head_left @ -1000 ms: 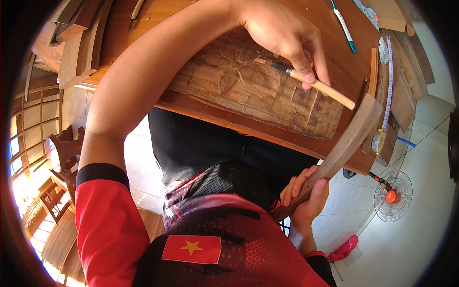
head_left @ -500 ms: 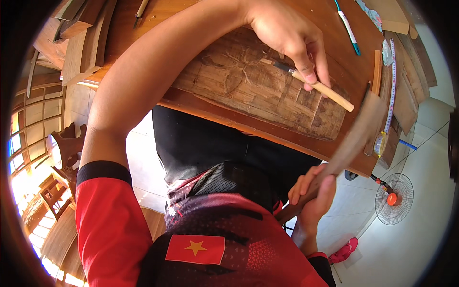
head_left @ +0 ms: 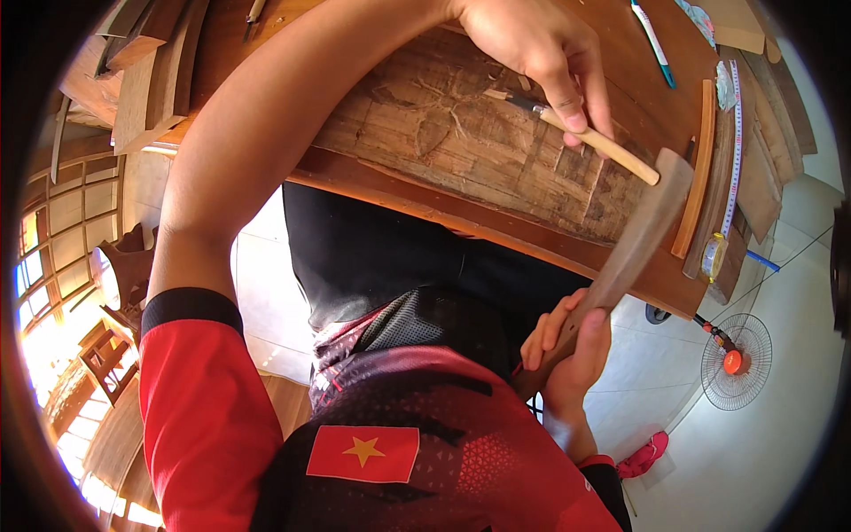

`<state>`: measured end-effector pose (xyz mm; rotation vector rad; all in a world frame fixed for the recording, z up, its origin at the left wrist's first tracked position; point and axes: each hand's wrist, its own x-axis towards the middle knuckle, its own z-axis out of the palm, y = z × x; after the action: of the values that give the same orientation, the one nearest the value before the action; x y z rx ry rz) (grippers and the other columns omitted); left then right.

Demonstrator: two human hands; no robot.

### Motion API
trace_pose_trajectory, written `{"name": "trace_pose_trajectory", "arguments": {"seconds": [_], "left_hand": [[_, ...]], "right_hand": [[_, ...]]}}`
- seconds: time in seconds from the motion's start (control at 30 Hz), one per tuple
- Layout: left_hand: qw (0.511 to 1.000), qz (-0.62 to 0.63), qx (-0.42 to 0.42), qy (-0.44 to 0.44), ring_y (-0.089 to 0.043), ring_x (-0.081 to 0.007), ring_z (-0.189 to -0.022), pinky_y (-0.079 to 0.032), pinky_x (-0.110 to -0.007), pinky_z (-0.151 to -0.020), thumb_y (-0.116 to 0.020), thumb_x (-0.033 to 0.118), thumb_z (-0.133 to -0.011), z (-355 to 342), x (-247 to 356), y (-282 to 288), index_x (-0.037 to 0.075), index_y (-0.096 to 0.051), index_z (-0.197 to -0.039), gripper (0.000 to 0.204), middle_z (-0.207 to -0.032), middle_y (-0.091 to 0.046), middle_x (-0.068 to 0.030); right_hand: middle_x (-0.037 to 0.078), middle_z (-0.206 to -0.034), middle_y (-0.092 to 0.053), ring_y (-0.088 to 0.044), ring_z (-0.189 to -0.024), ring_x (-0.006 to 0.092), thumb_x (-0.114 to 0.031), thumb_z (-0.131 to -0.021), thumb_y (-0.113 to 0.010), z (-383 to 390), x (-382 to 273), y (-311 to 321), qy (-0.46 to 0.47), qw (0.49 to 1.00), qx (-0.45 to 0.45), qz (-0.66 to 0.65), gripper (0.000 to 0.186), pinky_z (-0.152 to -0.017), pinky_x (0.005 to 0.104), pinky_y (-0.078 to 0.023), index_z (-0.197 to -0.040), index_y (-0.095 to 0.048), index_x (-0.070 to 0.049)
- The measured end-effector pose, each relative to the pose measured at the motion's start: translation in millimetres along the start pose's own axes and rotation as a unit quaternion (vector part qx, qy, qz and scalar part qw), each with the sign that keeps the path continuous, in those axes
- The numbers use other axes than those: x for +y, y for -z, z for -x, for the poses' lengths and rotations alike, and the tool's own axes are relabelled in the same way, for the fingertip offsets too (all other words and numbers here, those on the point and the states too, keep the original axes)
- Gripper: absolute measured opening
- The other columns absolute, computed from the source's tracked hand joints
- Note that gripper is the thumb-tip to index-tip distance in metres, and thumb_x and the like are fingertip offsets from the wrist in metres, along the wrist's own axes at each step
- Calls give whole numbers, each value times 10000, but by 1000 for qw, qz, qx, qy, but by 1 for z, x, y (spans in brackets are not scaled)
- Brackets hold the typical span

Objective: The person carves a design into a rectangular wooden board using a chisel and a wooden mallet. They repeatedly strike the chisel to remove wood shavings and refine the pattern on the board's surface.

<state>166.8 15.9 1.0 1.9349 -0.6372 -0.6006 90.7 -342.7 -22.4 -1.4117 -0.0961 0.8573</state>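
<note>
My left hand (head_left: 554, 66) pinches a chisel (head_left: 618, 157) by its pale wooden handle, close to the metal collar. The chisel lies at a low slant over a brown carved board (head_left: 425, 133) with leaf-like relief. Its dark blade points left, its tip at the carving. Below and to the right, my right hand (head_left: 574, 368) is wrapped round a long, slightly curved wooden mallet (head_left: 634, 235). The mallet's far end meets the butt of the chisel handle.
The board rests on a brown wooden table (head_left: 634, 58). On it are a white-and-teal pen (head_left: 654, 44) and another chisel (head_left: 255, 11). A tape measure (head_left: 713, 255) lies among wood strips at right. More planks (head_left: 160, 89) are stacked left. A fan (head_left: 736, 362) stands beyond the table.
The mallet was blurred and apart from the chisel; it has swung left and now touches the handle's end. My left hand keeps its hold on the chisel. The view has shifted slightly.
</note>
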Motion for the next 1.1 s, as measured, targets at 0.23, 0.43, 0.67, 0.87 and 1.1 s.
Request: {"name": "trace_pose_trajectory", "arguments": {"seconds": [0.23,0.43,0.67,0.87,1.1], "left_hand": [[1000,6,-3,-10,-675,-207,-1044,-502,-325,-925,-620,228,-1005,2,-5,1,63,-657,-1365,398,-1172,-751,-99],[1000,-5,-8,-7,-680,-204,-1031,-511,-324,-908,-621,227,-1006,2,-2,2,66,-655,-1368,398,-1168,-752,-98],[1000,-4,-13,-1,-676,-196,-1012,-510,-319,-896,-622,217,-1007,4,0,4,69,-655,-1369,392,-1162,-753,-96],[1000,-5,-21,-20,-669,-217,-1044,-502,-326,-917,-633,211,-999,3,0,4,67,-651,-1371,400,-1213,-737,-108],[999,-24,-9,-45,-668,-224,-1062,-501,-332,-921,-633,223,-1001,5,-6,6,57,-661,-1356,393,-1228,-730,-122]], "right_hand": [[77,-673,-468,-450,-432,151,-431,-1095,-410,-3,0,-9,30,998,33,-50,403,-417,307,-433,-1142,-458,-34],[78,-677,-477,-438,-428,147,-403,-1099,-401,-2,0,-12,34,996,52,-64,375,-414,297,-425,-1143,-459,-35],[75,-677,-472,-431,-427,143,-405,-1101,-395,-6,-3,-14,53,995,51,-66,369,-408,294,-419,-1141,-464,-45],[79,-680,-478,-434,-432,141,-387,-1100,-404,-5,-3,-14,23,999,28,-9,354,-424,293,-431,-1138,-454,-38],[77,-677,-475,-439,-433,142,-413,-1100,-406,-7,-4,-11,17,1000,20,-13,375,-421,298,-427,-1135,-454,-43]]}}
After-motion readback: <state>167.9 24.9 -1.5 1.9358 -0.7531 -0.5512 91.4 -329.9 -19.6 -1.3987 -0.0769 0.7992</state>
